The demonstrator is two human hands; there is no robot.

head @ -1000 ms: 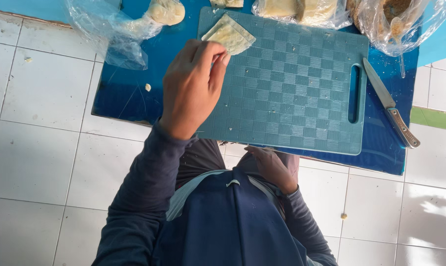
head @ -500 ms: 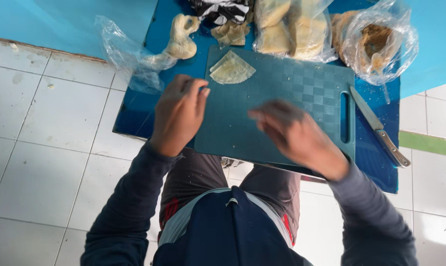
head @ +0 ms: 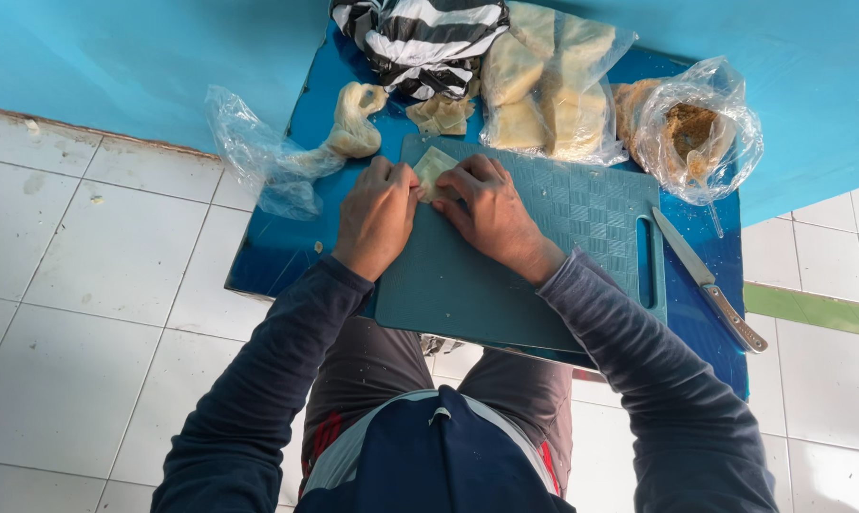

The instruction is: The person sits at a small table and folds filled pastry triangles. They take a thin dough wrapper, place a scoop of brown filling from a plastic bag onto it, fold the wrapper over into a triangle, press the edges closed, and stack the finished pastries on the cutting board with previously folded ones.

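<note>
Both hands have come together at the upper middle of the frame since half a second ago, when the right one was hovering lower over the board, well away from the food. Now the left hand (head: 377,218) and the right hand (head: 491,214) meet on the pale, thin dough wrapper (head: 431,169), which lies flat near the top left corner of the teal cutting board (head: 543,275). From where I stand, the fingers (head: 467,180) of both hands are curled down onto the wrapper's edges, pressing or pinching it from either side, with only a small wedge of it showing between them. The board rests on a blue surface (head: 287,256), set over white floor tiles (head: 78,285). A knife (head: 709,282) with a metal handle lies on that surface just beyond the board's right edge, untouched. Above the board, along the top of the frame, sit a black-and-white striped plastic bag (head: 420,38), a clear bag of pale blocks (head: 548,90) and, further right, a clear bag holding something brownish (head: 700,128). A crumpled clear bag with a knotted lump of pale dough (head: 353,123) lies to the upper left, near the left hand, and a small heap of scraps (head: 441,114) sits just above the wrapper.
</note>
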